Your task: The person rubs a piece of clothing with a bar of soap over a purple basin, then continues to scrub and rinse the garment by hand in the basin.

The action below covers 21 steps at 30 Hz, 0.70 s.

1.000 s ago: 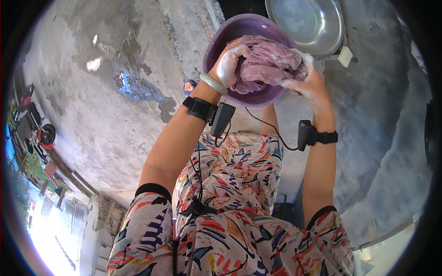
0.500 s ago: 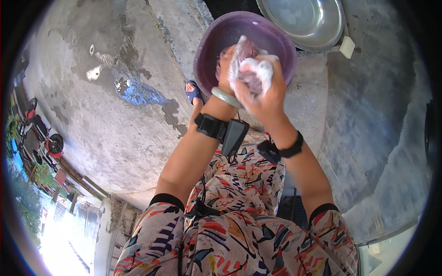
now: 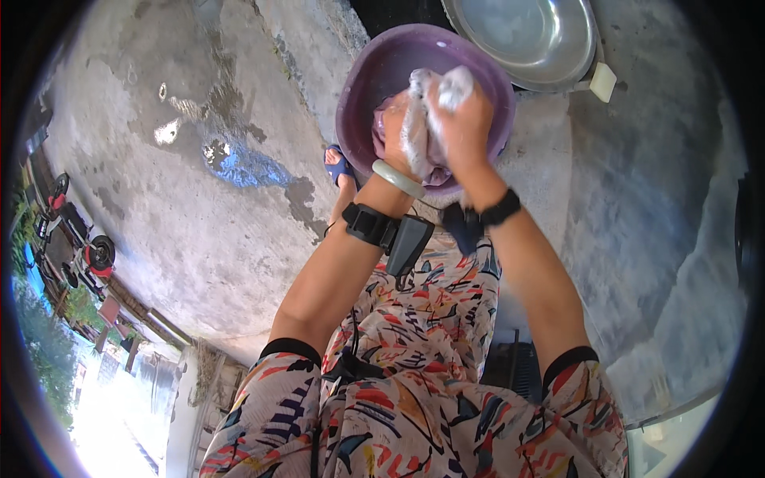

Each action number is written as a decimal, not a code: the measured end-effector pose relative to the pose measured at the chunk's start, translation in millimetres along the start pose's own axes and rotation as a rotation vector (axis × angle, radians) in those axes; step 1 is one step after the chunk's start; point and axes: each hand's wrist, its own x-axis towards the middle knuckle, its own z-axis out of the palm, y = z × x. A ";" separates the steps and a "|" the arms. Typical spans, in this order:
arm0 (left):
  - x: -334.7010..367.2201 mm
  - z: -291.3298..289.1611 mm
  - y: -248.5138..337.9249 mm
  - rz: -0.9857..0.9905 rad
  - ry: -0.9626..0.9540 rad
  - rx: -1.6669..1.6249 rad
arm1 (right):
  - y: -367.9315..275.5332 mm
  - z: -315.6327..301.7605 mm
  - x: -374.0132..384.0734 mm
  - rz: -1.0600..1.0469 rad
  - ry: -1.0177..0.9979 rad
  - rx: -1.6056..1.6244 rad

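Nearest to you is your patterned clothing [image 3: 406, 418], and past it both your forearms stretch forward, with a black strap at each wrist. A pale bangle [image 3: 398, 178] is also on your left wrist. Your left hand [image 3: 398, 131] grasps the pinkish cloth [image 3: 435, 156], although foam and blur hide its fingertips from me. Your right hand [image 3: 468, 123] is just beside it, the fingers curled on the same cloth, with white foam on them. The cloth is bunched in the purple basin [image 3: 368, 76]. To the left of this basin is a foot in a blue sandal [image 3: 342, 167]. Farther, there is a metal basin [image 3: 522, 36], and a pale block [image 3: 603, 83] near its rim. A motorcycle [image 3: 100, 255] stands far on the left.
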 end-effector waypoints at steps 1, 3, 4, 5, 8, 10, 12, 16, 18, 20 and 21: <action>-5.3 -9.1 9.5 0.034 -0.008 0.228 | -6.9 5.7 -18.7 -0.175 0.100 -0.086; 9.0 -32.3 5.3 0.200 -0.165 0.588 | -15.9 14.4 -43.9 -0.345 0.144 0.084; 3.7 -20.6 5.9 0.119 -0.167 0.049 | -9.6 13.5 -36.2 -0.208 0.082 0.002; -4.3 -10.1 6.8 -0.064 -0.041 -0.015 | -1.2 11.0 -24.6 -0.069 0.021 -0.078; -14.1 4.6 9.0 -0.150 0.032 -0.182 | 20.4 1.6 1.2 0.097 -0.068 0.000; -8.3 -9.5 15.0 0.142 -0.018 0.258 | -1.1 9.1 -23.8 -0.069 0.015 0.094; 5.1 -22.2 13.6 0.047 -0.201 -0.100 | -9.5 25.0 -34.5 -0.466 0.254 0.101; -4.9 -13.0 4.2 -0.235 0.001 -0.113 | 18.3 11.9 -5.4 -0.124 0.005 -0.248; -3.5 -22.5 -6.9 -0.035 -0.016 0.104 | 17.4 14.0 -8.3 -0.154 0.015 -0.166; -1.2 -39.5 -7.9 0.178 -0.081 0.229 | -12.3 20.4 -36.1 -0.172 0.084 0.036; 2.9 -42.8 -11.0 0.157 -0.134 0.142 | -2.8 26.0 -41.5 -0.392 0.156 0.025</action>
